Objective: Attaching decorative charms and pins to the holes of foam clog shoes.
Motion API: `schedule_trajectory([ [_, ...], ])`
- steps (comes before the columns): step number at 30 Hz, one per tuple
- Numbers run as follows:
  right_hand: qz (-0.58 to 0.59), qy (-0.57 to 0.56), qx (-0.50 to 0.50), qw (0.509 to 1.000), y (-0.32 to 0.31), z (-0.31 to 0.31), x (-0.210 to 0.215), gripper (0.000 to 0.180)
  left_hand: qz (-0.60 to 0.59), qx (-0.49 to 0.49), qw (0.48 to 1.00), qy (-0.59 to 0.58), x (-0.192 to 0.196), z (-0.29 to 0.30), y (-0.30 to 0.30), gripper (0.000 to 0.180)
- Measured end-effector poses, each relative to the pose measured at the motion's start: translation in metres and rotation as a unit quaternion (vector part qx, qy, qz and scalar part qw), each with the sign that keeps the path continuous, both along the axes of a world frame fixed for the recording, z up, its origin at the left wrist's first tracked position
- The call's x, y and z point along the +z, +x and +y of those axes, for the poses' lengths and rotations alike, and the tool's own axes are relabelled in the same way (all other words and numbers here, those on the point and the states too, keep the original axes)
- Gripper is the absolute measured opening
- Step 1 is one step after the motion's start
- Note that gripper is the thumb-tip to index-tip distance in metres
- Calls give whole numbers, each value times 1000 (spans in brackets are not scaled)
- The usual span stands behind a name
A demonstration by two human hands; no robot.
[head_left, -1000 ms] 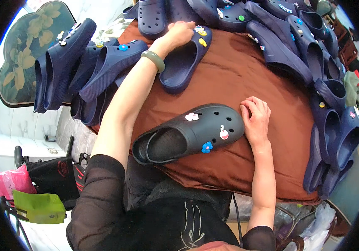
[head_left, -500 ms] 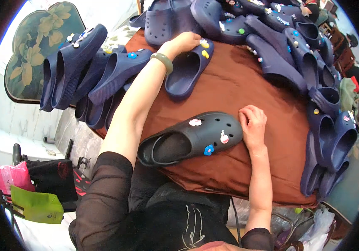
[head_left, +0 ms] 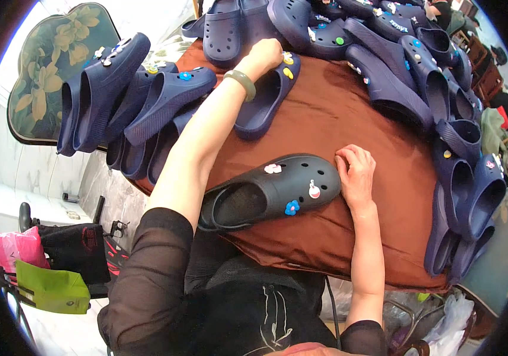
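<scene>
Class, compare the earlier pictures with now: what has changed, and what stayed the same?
The left hand, at the navy clog's toe, has shifted slightly, its wrist moving forward and rightward. No new grip or release shows. The black clog and right hand by its toe stayed put.

The brown-clothed tabletop point(head_left: 319, 121) carries a black clog point(head_left: 283, 187) at its near edge, a single navy clog point(head_left: 262, 115) farther back, and many other navy clogs point(head_left: 391, 92) crowded along its left, far and right sides.
</scene>
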State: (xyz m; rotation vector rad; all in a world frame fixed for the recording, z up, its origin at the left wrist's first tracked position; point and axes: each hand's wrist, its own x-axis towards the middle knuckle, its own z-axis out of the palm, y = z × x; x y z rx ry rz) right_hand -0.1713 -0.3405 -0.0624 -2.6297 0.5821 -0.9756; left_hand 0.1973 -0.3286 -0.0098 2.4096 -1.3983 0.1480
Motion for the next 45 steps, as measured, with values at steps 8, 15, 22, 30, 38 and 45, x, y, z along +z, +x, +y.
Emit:
schedule_trajectory([
  [8,-21,-16,3,1000,1,-10,-5,5,28,-118,985,-121,42,79,-49,34],
  [15,-55,363,233,901,-12,3,35,28,493,-161,849,98,87,252,-181,35],
  [22,98,236,357,898,-2,24,41,51,643,-133,747,-107,28,280,-242,51],
  [30,2,143,245,959,3,53,32,28,613,-147,753,-188,-5,232,-250,29],
  [38,-118,360,150,913,7,46,21,14,626,-130,742,-201,1,234,-259,34],
  [45,0,360,29,932,-7,13,22,19,801,-24,553,-228,-1,237,-242,36],
])
